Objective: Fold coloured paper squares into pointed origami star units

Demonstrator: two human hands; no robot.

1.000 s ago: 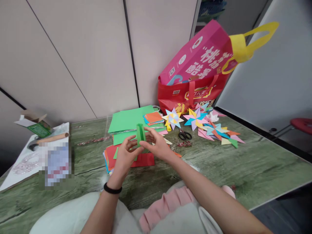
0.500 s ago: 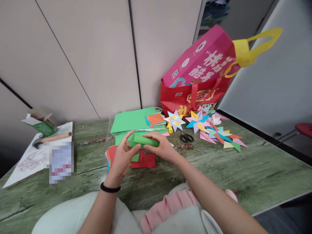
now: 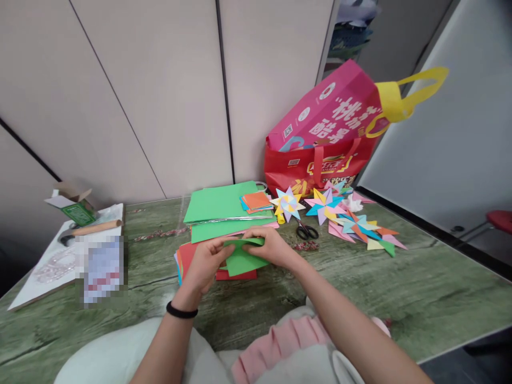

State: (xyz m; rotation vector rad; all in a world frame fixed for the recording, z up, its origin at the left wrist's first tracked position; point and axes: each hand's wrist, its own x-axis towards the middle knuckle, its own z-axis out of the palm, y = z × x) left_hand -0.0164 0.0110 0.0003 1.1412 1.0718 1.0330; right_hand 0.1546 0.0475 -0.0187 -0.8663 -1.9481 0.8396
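Observation:
A sheet of green paper (image 3: 245,260) is held between my two hands above the table, its upper edge bent over. My left hand (image 3: 206,262) pinches its left edge. On the right edge, the fingers of my right hand (image 3: 270,246) are closed, the thumb on the near face. Beneath the sheet lie red paper (image 3: 240,275) and a stack of coloured sheets (image 3: 184,256), partly covered by my left hand. Just beyond my hands sits a pile of large green sheets (image 3: 220,205), with small orange squares (image 3: 256,201) on it.
Black-handled scissors (image 3: 307,230) and several folded paper stars (image 3: 287,202) lie to the right. A red bag (image 3: 296,168) holding a pink box (image 3: 324,114) stands behind them. At left are an open green box (image 3: 80,212) and a white board (image 3: 52,266) with a wooden-handled tool (image 3: 98,228).
The green paper was curled into a roll; now it is opened out, with its flat face hanging toward me. Both hands have shifted their grip on it and sit slightly lower.

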